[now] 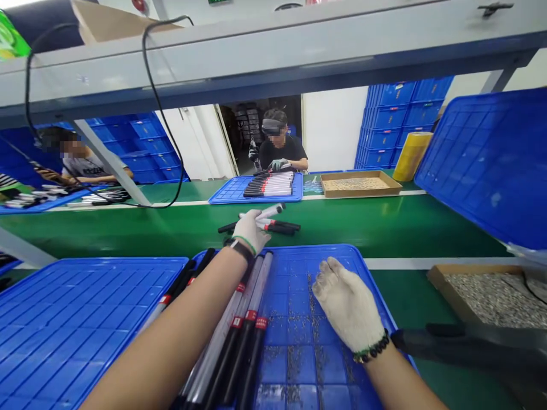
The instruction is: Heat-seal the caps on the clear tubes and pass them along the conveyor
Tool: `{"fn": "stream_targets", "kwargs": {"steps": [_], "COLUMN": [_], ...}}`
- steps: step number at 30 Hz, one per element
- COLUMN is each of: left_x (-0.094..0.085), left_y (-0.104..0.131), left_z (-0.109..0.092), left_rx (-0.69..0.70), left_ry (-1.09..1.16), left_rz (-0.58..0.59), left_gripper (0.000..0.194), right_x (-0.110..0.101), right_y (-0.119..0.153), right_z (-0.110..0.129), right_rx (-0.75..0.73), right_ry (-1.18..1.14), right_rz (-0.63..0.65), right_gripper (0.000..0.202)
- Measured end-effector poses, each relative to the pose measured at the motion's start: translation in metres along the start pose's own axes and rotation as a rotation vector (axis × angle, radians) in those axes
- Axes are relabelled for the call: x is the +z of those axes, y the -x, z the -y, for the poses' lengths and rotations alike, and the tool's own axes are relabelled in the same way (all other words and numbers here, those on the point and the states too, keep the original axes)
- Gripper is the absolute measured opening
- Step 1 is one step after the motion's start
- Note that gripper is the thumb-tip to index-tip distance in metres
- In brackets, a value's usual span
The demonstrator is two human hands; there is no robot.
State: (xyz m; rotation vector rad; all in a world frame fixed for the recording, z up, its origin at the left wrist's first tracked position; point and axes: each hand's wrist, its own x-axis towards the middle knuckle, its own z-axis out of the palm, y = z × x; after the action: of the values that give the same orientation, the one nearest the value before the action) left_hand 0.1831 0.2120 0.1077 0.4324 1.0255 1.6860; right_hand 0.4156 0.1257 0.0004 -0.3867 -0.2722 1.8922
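Note:
My left hand (251, 230), in a white glove, reaches over the green conveyor belt with its fingers closed on a white-and-black tube (271, 211). More black tubes with red bands (282, 229) lie crosswise beneath and beside that hand. My right hand (348, 299), also gloved, hovers over the right part of a blue tray (299, 262), fingers curled together; what they hold, if anything, is hidden. Small metal bits (294, 359) are strewn over this tray. Along its left side lie several long tubes (243, 336) with red labels, partly covered by my left forearm.
A black handheld tool (461, 344) sits right of my right wrist, before a cardboard box of small metal parts (496, 290). Another blue tray (85, 319) is at left. Across the belt, two people work at trays; a shelf beam (273, 57) and cable (164, 119) hang overhead.

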Motion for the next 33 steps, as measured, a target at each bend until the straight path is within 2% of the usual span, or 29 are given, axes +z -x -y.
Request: {"fn": "stream_targets", "kwargs": {"steps": [2,5,6,7,9,10,11,14,16,18,21,23,25,27,28,30,31,33], "left_x": [-0.021,-0.061,-0.074,-0.086,-0.103,-0.108,-0.109,-0.106,-0.106,-0.115,-0.137,-0.148,-0.152,-0.148,-0.145,-0.138,-0.135,-0.13], "left_y": [0.037,0.103,0.123,0.14,0.167,0.177,0.185,0.2,0.207,0.214,0.223,0.228,0.232,0.233,0.231,0.225,0.222,0.214], "left_z": [0.008,0.027,0.035,0.043,0.058,0.064,0.069,0.079,0.084,0.092,0.108,0.116,0.116,0.11,0.105,0.094,0.089,0.08], "left_rx": [0.032,0.102,0.156,0.26,0.325,0.325,0.3,0.24,0.2,0.213,0.421,0.589,0.641,0.531,0.44,0.26,0.189,0.084], "left_ry": [-0.289,-0.674,-0.865,-1.28,-1.883,-2.093,-2.2,-2.232,-2.173,-2.105,-2.019,-1.977,-1.975,-2.009,-2.021,-1.978,-1.904,-1.652], "left_rz": [0.026,0.072,0.076,0.074,0.076,0.106,0.153,0.321,0.398,0.485,0.582,0.541,0.42,0.345,0.345,0.384,0.395,0.403], "left_gripper": [0.04,0.05,0.052,0.056,0.068,0.075,0.079,0.086,0.087,0.088,0.077,0.072,0.068,0.066,0.067,0.073,0.077,0.078], "right_x": [-0.001,-0.003,-0.004,-0.005,-0.006,-0.006,-0.006,-0.003,0.004,0.014,0.028,0.03,0.024,0.015,0.012,0.009,0.01,0.016], "right_y": [0.001,0.004,0.005,0.007,0.01,0.012,0.013,0.017,0.022,0.034,0.068,0.099,0.132,0.159,0.168,0.176,0.173,0.156], "right_z": [-0.005,-0.013,-0.014,-0.015,-0.016,-0.015,-0.014,-0.012,-0.009,-0.005,0.002,0.003,0.002,0.0,-0.001,0.002,0.005,0.018], "right_rx": [0.003,0.002,-0.003,-0.016,-0.066,-0.107,-0.156,-0.292,-0.339,-0.385,-0.514,-0.665,-0.9,-1.16,-1.234,-1.286,-1.29,-1.331], "right_ry": [0.065,0.215,0.283,0.369,0.618,0.77,0.922,1.248,1.339,1.407,1.491,1.479,1.435,1.393,1.373,1.281,1.214,1.085], "right_rz": [0.031,0.071,0.081,0.094,0.136,0.162,0.193,0.311,0.368,0.39,0.452,0.474,0.376,0.163,0.02,-0.244,-0.325,-0.382], "right_gripper": [0.04,0.043,0.042,0.039,0.032,0.028,0.024,0.018,0.016,0.015,0.019,0.027,0.035,0.037,0.036,0.041,0.048,0.062]}}
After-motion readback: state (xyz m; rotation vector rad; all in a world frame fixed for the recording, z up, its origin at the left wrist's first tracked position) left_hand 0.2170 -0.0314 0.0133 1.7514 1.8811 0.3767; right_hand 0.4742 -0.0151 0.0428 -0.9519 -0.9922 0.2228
